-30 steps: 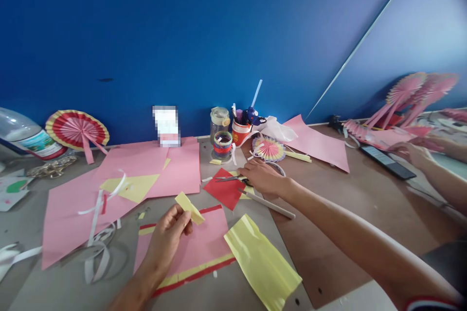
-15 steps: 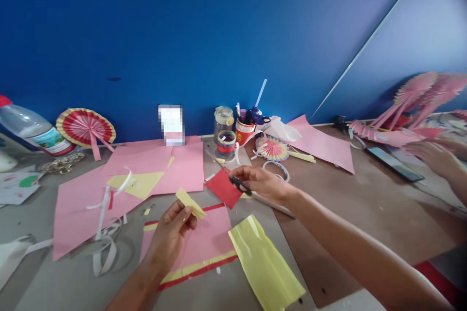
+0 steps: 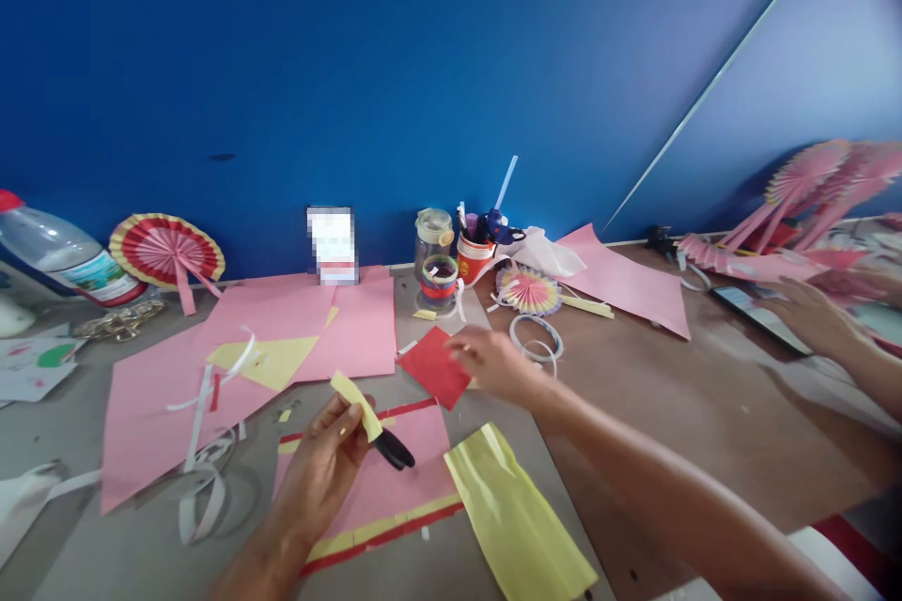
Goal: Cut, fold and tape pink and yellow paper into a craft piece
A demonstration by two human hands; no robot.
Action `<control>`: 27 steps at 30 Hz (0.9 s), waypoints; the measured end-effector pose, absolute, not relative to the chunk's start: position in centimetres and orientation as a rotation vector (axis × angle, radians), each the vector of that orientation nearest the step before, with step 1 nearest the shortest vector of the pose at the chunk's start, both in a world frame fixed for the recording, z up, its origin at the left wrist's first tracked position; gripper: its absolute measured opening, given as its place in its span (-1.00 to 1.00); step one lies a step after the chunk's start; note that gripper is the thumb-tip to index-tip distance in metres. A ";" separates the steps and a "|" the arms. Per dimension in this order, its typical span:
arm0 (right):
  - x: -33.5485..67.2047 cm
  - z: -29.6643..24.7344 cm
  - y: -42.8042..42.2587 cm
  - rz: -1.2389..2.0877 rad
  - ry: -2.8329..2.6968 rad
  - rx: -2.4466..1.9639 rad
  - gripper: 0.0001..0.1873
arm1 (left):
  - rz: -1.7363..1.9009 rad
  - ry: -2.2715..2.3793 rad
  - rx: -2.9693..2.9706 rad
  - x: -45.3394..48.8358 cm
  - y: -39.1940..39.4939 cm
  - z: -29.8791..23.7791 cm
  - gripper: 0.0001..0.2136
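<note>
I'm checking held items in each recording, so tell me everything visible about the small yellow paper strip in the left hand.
The strip is pale yellow, narrow and looks like paper. Pinched in the left grip between thumb and fingers, it slants from upper left to lower right, its lower end apparently above the pink sheet. A black handle juts out beyond that end; whether they touch is unclear. The thumb hides part of it.
</note>
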State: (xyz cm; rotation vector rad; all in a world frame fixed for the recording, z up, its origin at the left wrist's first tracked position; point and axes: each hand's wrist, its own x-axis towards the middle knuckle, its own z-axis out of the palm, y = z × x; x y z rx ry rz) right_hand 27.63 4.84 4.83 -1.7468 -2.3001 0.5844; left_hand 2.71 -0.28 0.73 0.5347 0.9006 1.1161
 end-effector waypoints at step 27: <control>42.3 0.8 11.6 0.312 -2.060 -2.306 -0.70 | 1.003 0.885 0.611 3.1 -0.8 -0.3 -0.80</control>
